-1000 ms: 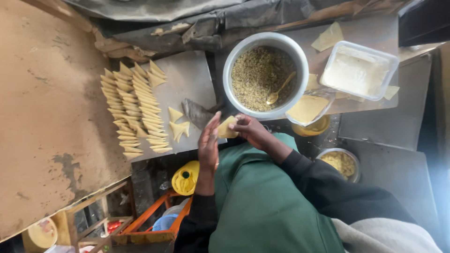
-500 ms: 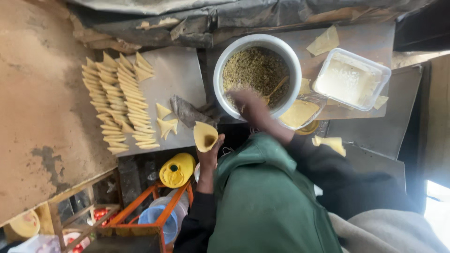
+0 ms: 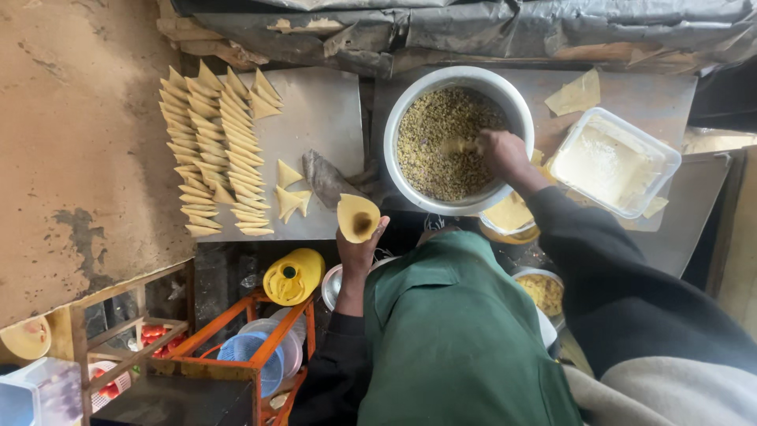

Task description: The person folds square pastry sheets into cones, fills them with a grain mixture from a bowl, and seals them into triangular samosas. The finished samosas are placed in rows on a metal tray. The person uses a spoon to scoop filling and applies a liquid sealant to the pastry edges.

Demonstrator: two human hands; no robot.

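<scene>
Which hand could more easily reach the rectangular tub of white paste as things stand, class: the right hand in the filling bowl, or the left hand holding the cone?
Probably the right hand: the tub lies uncovered just beside the bowl, with nothing between.

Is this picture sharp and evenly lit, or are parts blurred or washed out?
In the head view, mostly sharp and softly lit: the pastry cone in the left hand is crisp; the right hand in the filling bowl is only slightly soft; the white tub looks somewhat bright; straight edges bow near the corners.
</scene>
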